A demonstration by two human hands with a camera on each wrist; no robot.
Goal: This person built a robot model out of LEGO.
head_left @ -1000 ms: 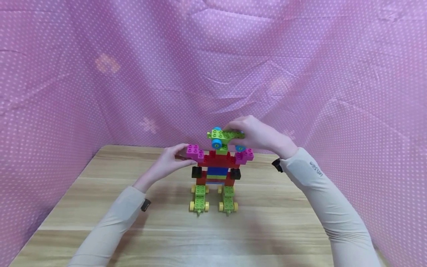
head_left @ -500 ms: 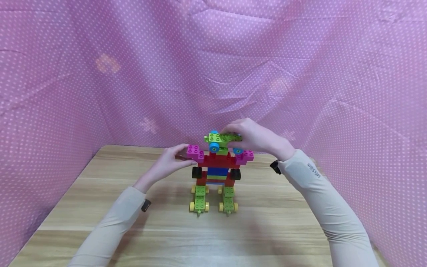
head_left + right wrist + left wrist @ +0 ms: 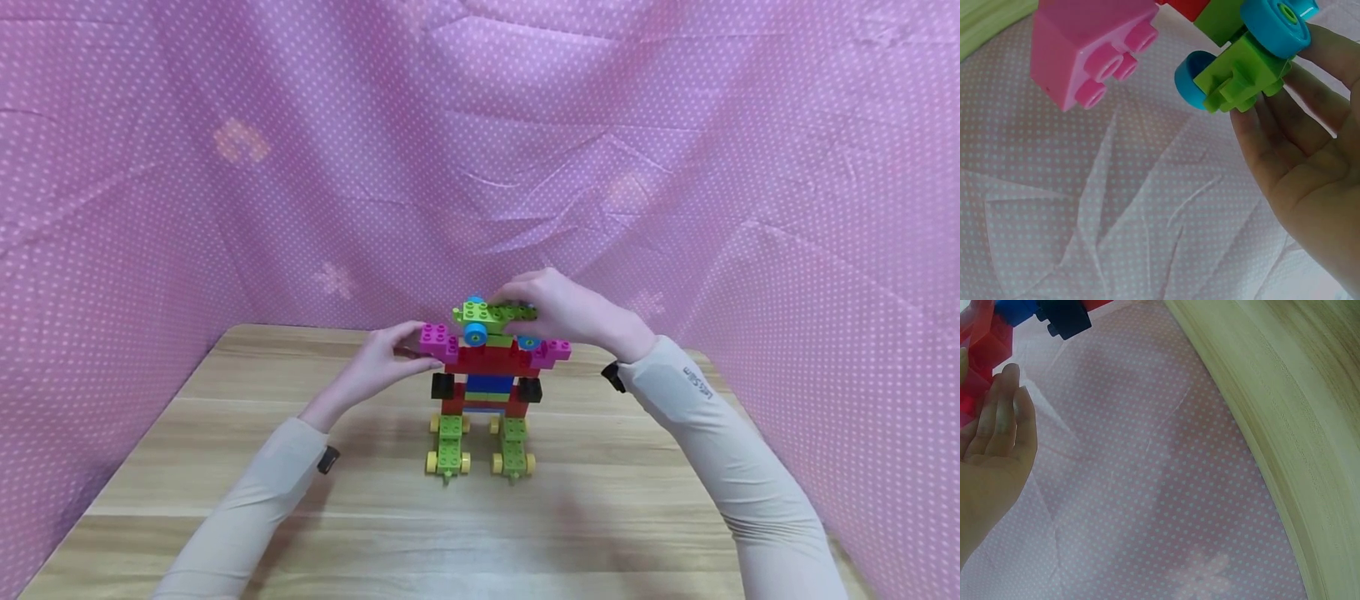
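Note:
A block figure (image 3: 487, 385) stands on the wooden table (image 3: 615, 500): green wheeled feet, a red and blue body, black side bricks (image 3: 1066, 315) and magenta arm bricks (image 3: 1088, 44). My left hand (image 3: 415, 350) holds the figure's left magenta arm (image 3: 433, 339) between thumb and fingers; in the left wrist view the fingers (image 3: 1000, 419) lie against the red bricks. My right hand (image 3: 528, 307) grips a green piece with blue wheels (image 3: 489, 315) on top of the figure. In the right wrist view the fingers (image 3: 1285, 137) curl under that green piece (image 3: 1244, 69).
Pink dotted cloth (image 3: 225, 167) hangs as a backdrop behind and on both sides of the table. The table's far edge (image 3: 1272, 406) meets the cloth just behind the figure. Bare wood lies in front of the figure's feet.
My right hand has brought the green wheeled piece down and a little to the left, onto the figure's top. The left hand and the figure have stayed in place.

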